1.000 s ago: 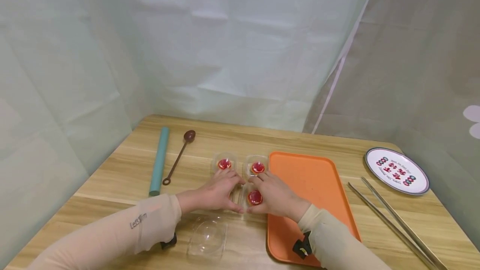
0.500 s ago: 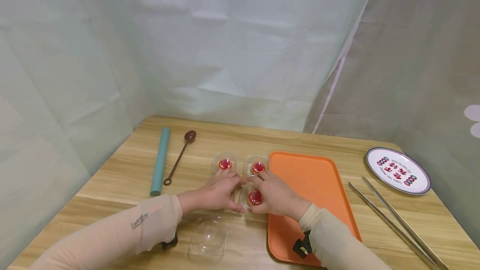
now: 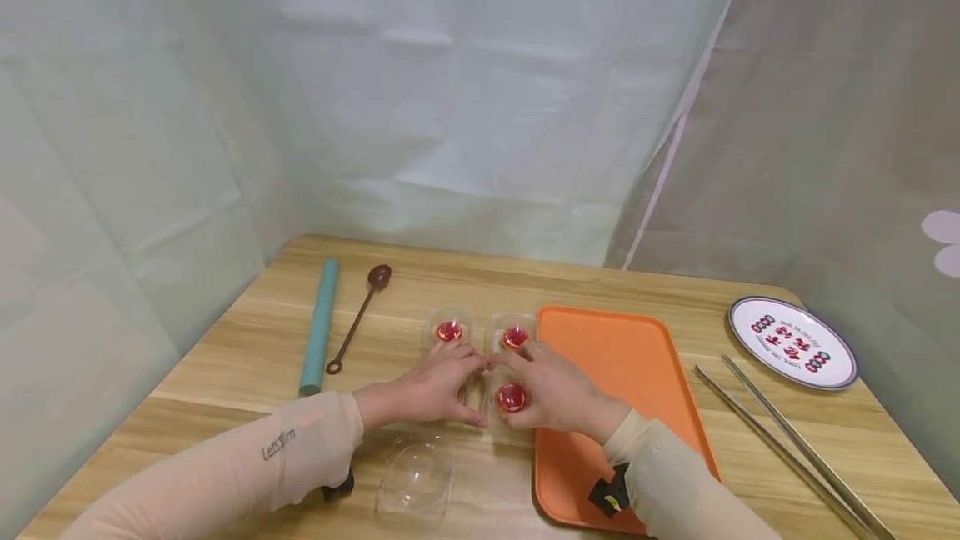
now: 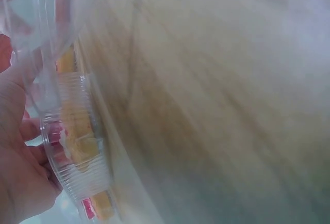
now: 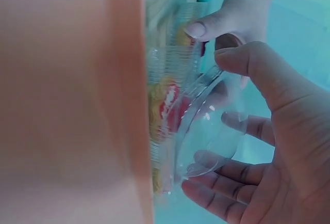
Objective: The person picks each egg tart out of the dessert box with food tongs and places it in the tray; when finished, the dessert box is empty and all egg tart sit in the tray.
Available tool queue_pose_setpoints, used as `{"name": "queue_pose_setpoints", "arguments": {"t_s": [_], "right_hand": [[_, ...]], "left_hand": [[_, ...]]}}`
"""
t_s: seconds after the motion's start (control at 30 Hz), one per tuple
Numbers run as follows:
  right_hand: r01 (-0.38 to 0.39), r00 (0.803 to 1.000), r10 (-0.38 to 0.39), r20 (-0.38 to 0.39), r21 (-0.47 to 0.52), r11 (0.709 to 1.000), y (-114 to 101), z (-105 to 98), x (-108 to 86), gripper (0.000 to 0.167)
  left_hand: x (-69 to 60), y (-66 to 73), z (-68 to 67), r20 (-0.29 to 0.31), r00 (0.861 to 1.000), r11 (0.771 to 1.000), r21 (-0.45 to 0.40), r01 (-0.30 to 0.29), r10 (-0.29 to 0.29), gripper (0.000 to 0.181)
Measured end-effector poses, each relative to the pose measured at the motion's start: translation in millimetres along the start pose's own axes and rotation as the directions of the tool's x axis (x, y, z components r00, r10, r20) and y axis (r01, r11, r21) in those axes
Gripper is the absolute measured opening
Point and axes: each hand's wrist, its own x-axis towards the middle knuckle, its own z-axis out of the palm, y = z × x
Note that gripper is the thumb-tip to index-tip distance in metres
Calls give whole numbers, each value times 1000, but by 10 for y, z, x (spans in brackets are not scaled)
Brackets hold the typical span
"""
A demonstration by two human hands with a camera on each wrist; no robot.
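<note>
In the head view my left hand [image 3: 438,386] and right hand [image 3: 555,390] face each other over clear plastic boxes. A small red-topped cake [image 3: 512,397] lies in the front right box. Over that box, in the right wrist view, a clear domed lid [image 5: 211,131] is tilted. My right thumb and fingers are curled round its edges, and my left thumb pinches its far edge. Under my left hand another clear box [image 4: 77,141] holds a yellow cake with red on top. Behind the hands stand a left box [image 3: 448,330] and a right box [image 3: 514,335], each with a cake.
An orange tray [image 3: 622,382] lies right of the boxes. Beyond it are long metal tongs [image 3: 795,448] and a printed plate [image 3: 792,343]. A teal rod [image 3: 320,327] and brown spoon [image 3: 358,319] lie to the left. Another clear lid [image 3: 416,473] sits near the front.
My right thumb has moved slightly away from my left thumb, and the right fingers have shifted a little over the front right box. The left hand has barely moved.
</note>
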Motion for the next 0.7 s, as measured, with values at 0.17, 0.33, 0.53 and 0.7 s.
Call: {"name": "queue_pose_setpoints", "arguments": {"t_s": [0.17,0.33,0.53,0.7], "right_hand": [[-30,999,30,-29,-24,999,-4,-67,-41,64],[-52,996,49,-76,-44,998,-22,-127,-116,69],[-98,987,94,-129,-29,995,-21,-219,-243,76],[-121,968,126,-216,38,992,-35,-235,-386,74]], "left_hand": [[-8,-3,-42,3,1000,1000,-8,-9,9,72],[-24,-10,-55,-26,999,1000,-14,-28,28,69],[-41,17,-113,-71,997,1000,-10,-21,20,71],[-104,57,-202,-136,990,999,-12,-44,42,74]]}}
